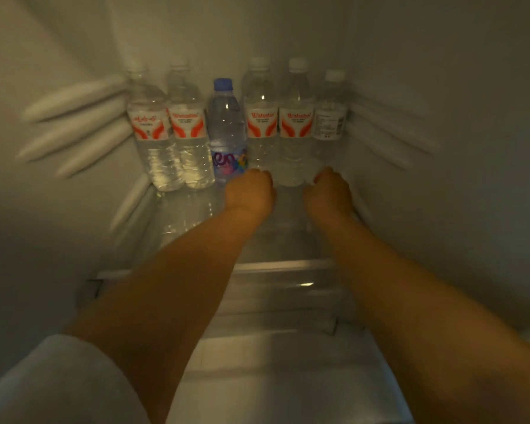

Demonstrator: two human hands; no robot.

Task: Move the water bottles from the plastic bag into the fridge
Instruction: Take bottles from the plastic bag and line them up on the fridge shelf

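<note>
Several water bottles stand upright in a row at the back of the fridge shelf [190, 215]. Most are clear with white caps and red-and-white labels; one has a blue cap [227, 123]. My left hand [250, 192] grips the base of a red-labelled bottle [260, 117] right of the blue-capped one. My right hand [331, 191] grips the base of the rightmost bottle [330, 117], whose label shows small print. Another red-labelled bottle [296, 123] stands free between my hands. My fingers are hidden behind the backs of my hands. The plastic bag is out of view.
White fridge walls with moulded shelf rails [74, 123] close in on both sides. The front half of the glass shelf is bare, with its front rim [282, 266] under my forearms. A lower shelf or drawer [273, 377] lies below.
</note>
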